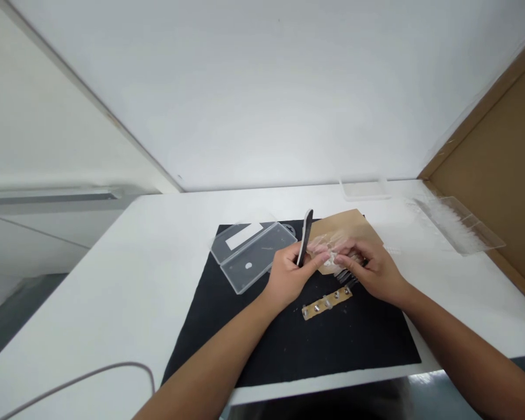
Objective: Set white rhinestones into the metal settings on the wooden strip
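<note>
My left hand (289, 271) is closed around a nail file (305, 236) with dark faces and a pale edge, which stands up between thumb and fingers. Its fingertips meet those of my right hand (374, 271) at some small clear and whitish plastic pieces (330, 259), too blurred to make out singly. My right hand is closed too, pinching at these pieces. Below its fingers lie several thin dark strips (345, 276), partly hidden. Nearer me, a tan strip (327, 303) with several small shiny metal and clear pieces lies on the black mat (332, 347).
Left of my hands lies an open clear plastic case (256, 259) with a white label inside its lid. Brown paper (354, 224) sits behind my hands. A clear compartment box (464, 227) of clear pieces stands right, and a shallow translucent tray (365, 191) by the wall.
</note>
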`<state>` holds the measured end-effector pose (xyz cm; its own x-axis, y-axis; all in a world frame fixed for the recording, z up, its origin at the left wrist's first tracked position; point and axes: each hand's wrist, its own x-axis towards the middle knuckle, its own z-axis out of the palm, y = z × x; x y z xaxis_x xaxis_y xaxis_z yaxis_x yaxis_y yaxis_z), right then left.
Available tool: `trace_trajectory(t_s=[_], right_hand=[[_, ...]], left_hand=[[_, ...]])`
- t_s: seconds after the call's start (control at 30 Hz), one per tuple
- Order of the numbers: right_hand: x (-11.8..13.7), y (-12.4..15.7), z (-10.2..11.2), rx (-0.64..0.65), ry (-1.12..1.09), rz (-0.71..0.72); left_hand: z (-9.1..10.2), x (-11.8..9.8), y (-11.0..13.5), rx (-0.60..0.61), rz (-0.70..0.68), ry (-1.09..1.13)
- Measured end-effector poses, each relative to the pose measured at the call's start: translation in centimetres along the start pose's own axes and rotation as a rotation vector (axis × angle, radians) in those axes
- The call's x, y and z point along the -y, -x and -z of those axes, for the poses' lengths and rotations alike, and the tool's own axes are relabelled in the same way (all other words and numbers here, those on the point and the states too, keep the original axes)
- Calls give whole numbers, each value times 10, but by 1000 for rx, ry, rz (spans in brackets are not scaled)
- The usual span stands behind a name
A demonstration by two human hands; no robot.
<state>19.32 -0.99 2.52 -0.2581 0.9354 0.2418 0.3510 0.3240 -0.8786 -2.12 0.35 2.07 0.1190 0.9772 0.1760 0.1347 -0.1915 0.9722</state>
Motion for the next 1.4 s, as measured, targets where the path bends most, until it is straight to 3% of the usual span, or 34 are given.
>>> trace_trajectory(t_s=[0.37,0.57,1.07,1.27,1.4], right_hand=[[3,4,1,17,-222,-72],[7,0,8,114,-325,-133],[-1,-3,13,135,-300,-119],[0,-1,16,128,-206,-174],[4,-1,18,154,-279,-217]], left_hand=[[2,-3,4,73,-29,31],[2,-5,4,84,-35,69],[-1,-2,3,61,20,74],[-4,2,5,61,60,94],[-3,1,6,101,52,104]])
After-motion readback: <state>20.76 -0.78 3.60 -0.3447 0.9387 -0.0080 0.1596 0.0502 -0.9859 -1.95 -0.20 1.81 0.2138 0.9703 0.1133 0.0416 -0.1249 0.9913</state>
